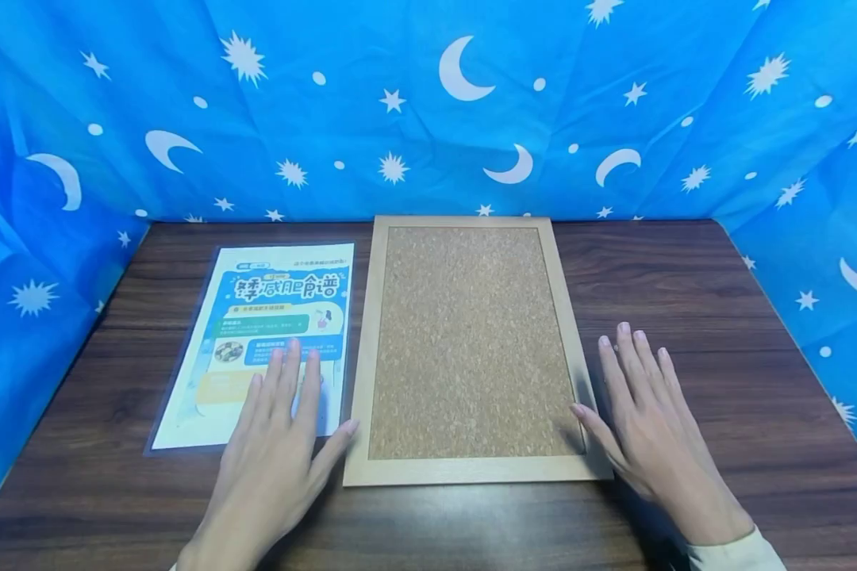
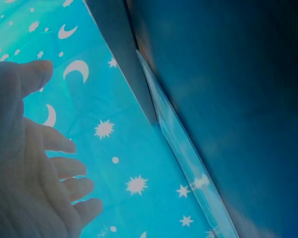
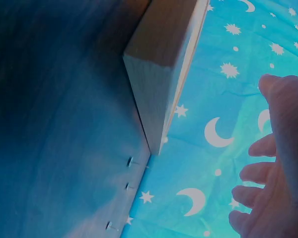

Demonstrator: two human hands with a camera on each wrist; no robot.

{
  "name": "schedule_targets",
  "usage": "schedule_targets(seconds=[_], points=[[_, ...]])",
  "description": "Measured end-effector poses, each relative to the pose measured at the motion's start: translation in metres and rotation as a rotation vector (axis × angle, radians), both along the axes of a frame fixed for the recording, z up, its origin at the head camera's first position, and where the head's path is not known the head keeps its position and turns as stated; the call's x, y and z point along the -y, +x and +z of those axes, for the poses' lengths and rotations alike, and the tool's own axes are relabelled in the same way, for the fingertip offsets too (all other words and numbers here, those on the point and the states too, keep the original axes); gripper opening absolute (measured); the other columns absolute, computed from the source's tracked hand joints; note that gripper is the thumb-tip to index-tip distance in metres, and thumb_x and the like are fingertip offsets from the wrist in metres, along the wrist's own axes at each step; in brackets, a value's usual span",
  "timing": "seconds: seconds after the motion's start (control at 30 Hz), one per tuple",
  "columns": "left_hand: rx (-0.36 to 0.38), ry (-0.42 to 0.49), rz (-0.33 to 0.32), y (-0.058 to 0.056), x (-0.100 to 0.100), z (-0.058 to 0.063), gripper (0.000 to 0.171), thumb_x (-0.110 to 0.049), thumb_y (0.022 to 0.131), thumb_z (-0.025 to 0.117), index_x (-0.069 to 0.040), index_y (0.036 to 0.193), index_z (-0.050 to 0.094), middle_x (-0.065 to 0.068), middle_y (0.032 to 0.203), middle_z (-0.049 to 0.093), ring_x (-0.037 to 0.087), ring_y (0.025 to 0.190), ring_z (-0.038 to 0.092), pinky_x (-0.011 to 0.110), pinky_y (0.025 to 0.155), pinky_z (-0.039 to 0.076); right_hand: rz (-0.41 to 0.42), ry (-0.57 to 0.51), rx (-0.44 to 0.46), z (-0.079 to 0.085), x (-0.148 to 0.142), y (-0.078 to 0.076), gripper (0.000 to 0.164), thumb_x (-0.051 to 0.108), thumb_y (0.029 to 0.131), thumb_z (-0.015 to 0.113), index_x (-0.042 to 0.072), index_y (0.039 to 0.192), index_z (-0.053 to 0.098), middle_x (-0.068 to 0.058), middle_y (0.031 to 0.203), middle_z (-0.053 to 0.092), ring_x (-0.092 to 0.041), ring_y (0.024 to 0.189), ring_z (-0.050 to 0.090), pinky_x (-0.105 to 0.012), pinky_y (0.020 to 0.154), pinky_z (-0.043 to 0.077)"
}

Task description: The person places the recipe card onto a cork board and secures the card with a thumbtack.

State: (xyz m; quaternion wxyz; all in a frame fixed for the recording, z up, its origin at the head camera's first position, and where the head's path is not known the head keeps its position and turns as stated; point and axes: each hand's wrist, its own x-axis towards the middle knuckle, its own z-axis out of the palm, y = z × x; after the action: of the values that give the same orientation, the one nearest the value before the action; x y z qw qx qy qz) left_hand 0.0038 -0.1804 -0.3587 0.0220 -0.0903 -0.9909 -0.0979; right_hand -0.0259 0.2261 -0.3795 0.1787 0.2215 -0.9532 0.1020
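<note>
A cork board in a pale wooden frame lies flat at the middle of the table, its frame edge also in the right wrist view. To its left is a printed sheet in a clear sleeve, with blue panels and Chinese writing. My left hand hovers, fingers straight, over the sheet's lower part and hides some of it. Spread beside the board's lower right corner, my right hand has its thumb over the frame. Three small pins stand on the table in the right wrist view. Both hands hold nothing.
The dark wood-grain table carries these things. Blue cloth printed with white moons and stars hangs along its back and both sides. The board's frame stands well above the tabletop as a raised edge.
</note>
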Motion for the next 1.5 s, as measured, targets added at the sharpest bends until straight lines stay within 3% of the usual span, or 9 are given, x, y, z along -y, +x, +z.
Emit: schedule_targets(seconds=[0.2,0.53,0.77,1.03,1.17,1.27,1.33,1.43,1.5], points=[[0.053,0.055,0.025,-0.005,0.013,0.007,0.085,-0.058,0.105,0.037,-0.004,0.162,0.005,0.014,0.167,-0.015,0.034,0.154,-0.012,0.050,0.123,-0.009,-0.014,-0.031,0.006,0.004,-0.008,-0.002,0.084,0.062,0.105,0.027,-0.004,0.157,0.025,-0.028,0.164,0.018,-0.042,0.152,0.016,-0.055,0.124,0.007],[0.184,0.153,0.129,-0.019,0.051,0.017,0.089,-0.059,0.104,0.039,-0.005,0.162,-0.002,0.019,0.165,-0.019,0.038,0.151,-0.018,0.061,0.119,-0.007,-0.063,-0.066,0.086,0.011,-0.034,-0.002,0.081,0.051,0.104,0.049,-0.003,0.158,0.024,-0.029,0.164,0.016,-0.043,0.152,0.013,-0.053,0.124,0.005],[0.277,0.235,0.214,-0.040,0.084,0.021,0.095,-0.059,0.101,0.048,0.000,0.161,0.004,0.030,0.163,-0.014,0.056,0.147,-0.005,0.080,0.106,0.010,-0.126,-0.123,0.148,0.012,-0.056,-0.001,0.076,0.041,0.103,0.057,-0.006,0.156,0.027,-0.029,0.164,0.016,-0.043,0.152,0.012,-0.054,0.124,0.007],[0.347,0.252,0.309,-0.058,0.119,0.024,0.100,-0.061,0.099,0.053,0.002,0.160,0.004,0.039,0.159,-0.004,0.064,0.142,0.004,0.083,0.100,0.019,-0.191,-0.273,0.297,0.013,-0.075,-0.003,0.070,0.033,0.104,0.058,0.001,0.159,0.027,-0.025,0.166,0.014,-0.054,0.146,0.020,-0.076,0.107,0.020],[0.370,0.262,0.335,-0.066,0.134,0.020,0.107,-0.065,0.095,0.056,0.005,0.159,0.007,0.041,0.158,0.005,0.064,0.140,0.010,0.082,0.098,0.023,-0.183,-0.354,0.314,0.010,-0.087,-0.008,0.063,0.028,0.105,0.058,-0.001,0.156,0.034,-0.029,0.161,0.025,-0.056,0.143,0.024,-0.076,0.107,0.019],[0.384,0.270,0.351,-0.073,0.145,0.016,0.109,-0.066,0.094,0.056,0.006,0.159,0.007,0.042,0.155,0.011,0.065,0.137,0.017,0.081,0.098,0.027,-0.179,-0.379,0.299,0.007,-0.096,-0.011,0.056,0.025,0.104,0.059,-0.003,0.150,0.043,-0.032,0.151,0.038,-0.057,0.135,0.036,-0.075,0.102,0.027],[0.399,0.276,0.366,-0.077,0.151,0.014,0.109,-0.066,0.094,0.056,0.007,0.158,0.006,0.044,0.154,0.014,0.066,0.135,0.020,0.080,0.097,0.030,-0.186,-0.383,0.295,0.005,-0.100,-0.013,0.052,0.024,0.103,0.061,-0.002,0.146,0.049,-0.031,0.144,0.046,-0.055,0.127,0.046,-0.063,0.104,0.038],[0.437,0.291,0.407,-0.080,0.160,0.013,0.110,-0.065,0.094,0.056,0.006,0.158,0.002,0.046,0.152,0.014,0.067,0.133,0.022,0.080,0.096,0.032,-0.205,-0.397,0.318,0.003,-0.105,-0.017,0.047,0.025,0.103,0.062,-0.003,0.140,0.056,-0.029,0.134,0.055,-0.050,0.117,0.055,-0.023,0.097,0.050],[0.464,0.309,0.437,-0.082,0.166,0.012,0.111,-0.065,0.094,0.057,0.006,0.158,0.000,0.047,0.151,0.012,0.067,0.134,0.021,0.080,0.096,0.032,-0.225,-0.396,0.345,0.002,-0.108,-0.020,0.046,0.027,0.102,0.063,-0.003,0.137,0.058,-0.029,0.131,0.059,-0.049,0.116,0.057,-0.017,0.089,0.053]])
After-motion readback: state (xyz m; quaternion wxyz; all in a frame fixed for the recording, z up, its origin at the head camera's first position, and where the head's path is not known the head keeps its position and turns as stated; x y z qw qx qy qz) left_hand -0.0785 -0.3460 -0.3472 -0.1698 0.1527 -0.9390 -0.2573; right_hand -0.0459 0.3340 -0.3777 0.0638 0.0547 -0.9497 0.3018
